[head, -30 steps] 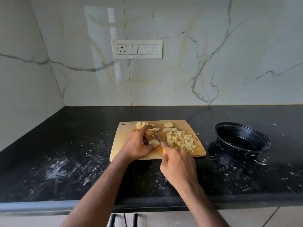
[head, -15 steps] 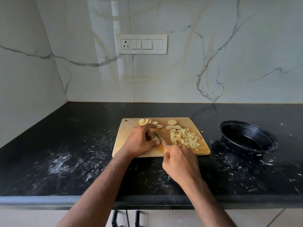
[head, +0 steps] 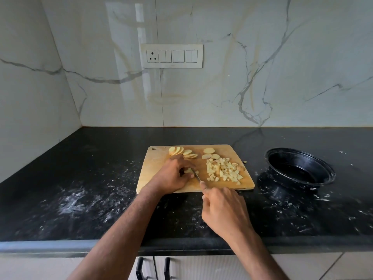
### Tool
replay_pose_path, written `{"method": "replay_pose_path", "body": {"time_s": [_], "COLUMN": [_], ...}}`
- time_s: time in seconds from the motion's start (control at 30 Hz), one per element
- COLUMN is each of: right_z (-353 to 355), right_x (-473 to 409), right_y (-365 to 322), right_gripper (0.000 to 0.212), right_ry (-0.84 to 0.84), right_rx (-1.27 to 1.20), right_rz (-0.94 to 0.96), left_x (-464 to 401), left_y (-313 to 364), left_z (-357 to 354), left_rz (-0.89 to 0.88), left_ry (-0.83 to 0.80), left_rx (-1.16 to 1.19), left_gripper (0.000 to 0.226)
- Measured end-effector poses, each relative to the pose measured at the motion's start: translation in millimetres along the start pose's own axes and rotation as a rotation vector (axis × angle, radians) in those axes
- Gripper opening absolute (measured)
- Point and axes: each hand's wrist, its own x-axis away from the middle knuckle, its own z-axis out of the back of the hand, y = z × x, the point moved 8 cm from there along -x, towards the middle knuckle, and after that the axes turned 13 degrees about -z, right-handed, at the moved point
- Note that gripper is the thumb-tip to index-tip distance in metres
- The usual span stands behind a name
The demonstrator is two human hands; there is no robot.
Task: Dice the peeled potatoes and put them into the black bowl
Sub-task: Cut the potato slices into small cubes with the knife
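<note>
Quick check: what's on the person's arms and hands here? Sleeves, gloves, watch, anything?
Nothing worn that shows. The left hand and right hand are bare, without gloves, and no rings are visible. Both forearms are bare to the frame's bottom edge: no sleeves, watch or bands in view.

No readable text, labels or numbers anywhere.

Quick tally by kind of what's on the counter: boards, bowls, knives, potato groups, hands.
Wooden cutting board: 1
Black round bowl: 1
Small knife: 1
Pile of diced potato: 1
Clusters of potato slices, uncut, and: 2
Potato piece being cut: 1
Hands, left and right: 2
Total: 9
</note>
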Motion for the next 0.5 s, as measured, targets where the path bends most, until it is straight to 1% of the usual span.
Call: {"method": "replay_pose_path", "body": {"time_s": [0.23,0.3,0.37,0.43,0.5], "right_z": [21,28,30,27,19], "right_x": [18,19,18,14,6], "right_y": [18,25,26,16,4], "right_gripper": [0.04,0.037,0.036,0.037,0.038], "right_ry": [0.016,0.093,0.154,0.162,0.137], "right_rx": [-0.011,-0.07,-0.136,-0.159,-0.132], "right_rz": [-0.02,-0.048,-0.056,-0.039,-0.041], "left_x": [0,1,5,7,8], "left_y": [-3,-7,-13,-15,-15], "left_z": [-2,0,5,8,12], "left_rz": [0.034,0.09,0.176,0.213,0.215], "left_ry": [-0.006,0.024,0.073,0.105,0.13], "left_rx": [-0.002,0.027,0.085,0.114,0.1], "left_gripper": [0.023,0.033,0.049,0.06,0.06]}}
